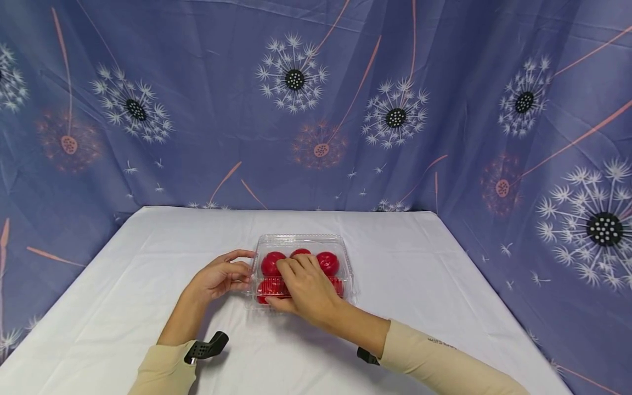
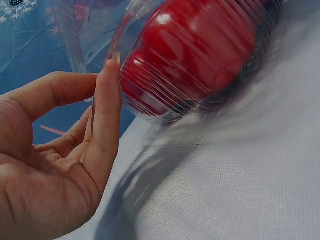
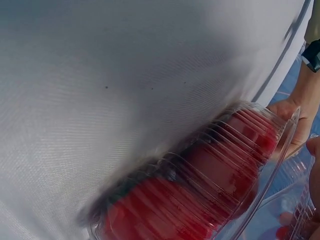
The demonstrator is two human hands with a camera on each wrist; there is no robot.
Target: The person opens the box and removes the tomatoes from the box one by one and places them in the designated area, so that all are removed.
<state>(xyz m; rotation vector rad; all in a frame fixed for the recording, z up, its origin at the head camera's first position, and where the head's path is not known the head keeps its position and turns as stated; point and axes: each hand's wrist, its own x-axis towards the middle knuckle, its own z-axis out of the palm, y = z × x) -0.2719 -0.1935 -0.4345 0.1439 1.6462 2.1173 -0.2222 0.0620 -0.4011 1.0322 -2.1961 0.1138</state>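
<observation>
A clear plastic clamshell box (image 1: 301,240) with ribbed walls stands on the white-covered table and holds several glossy red round fruits (image 1: 327,264). At its left side, my left hand (image 1: 219,277) pinches the thin plastic rim (image 2: 120,37) between thumb and fingers, as the left wrist view shows. From the front right my right hand (image 1: 308,291) reaches across the box. Its fingers curl over the top above the fruits, and its thumb lies along the front edge. In the right wrist view the base wall (image 3: 205,165) shows its ribs, with part of the right hand at the edge.
A white cloth (image 1: 395,263) covers the table around the box. Blue curtains (image 1: 207,99) with dandelion prints hang behind and at both sides. Black camera mounts (image 1: 207,347) sit at the wrists, next to beige sleeves (image 1: 165,370).
</observation>
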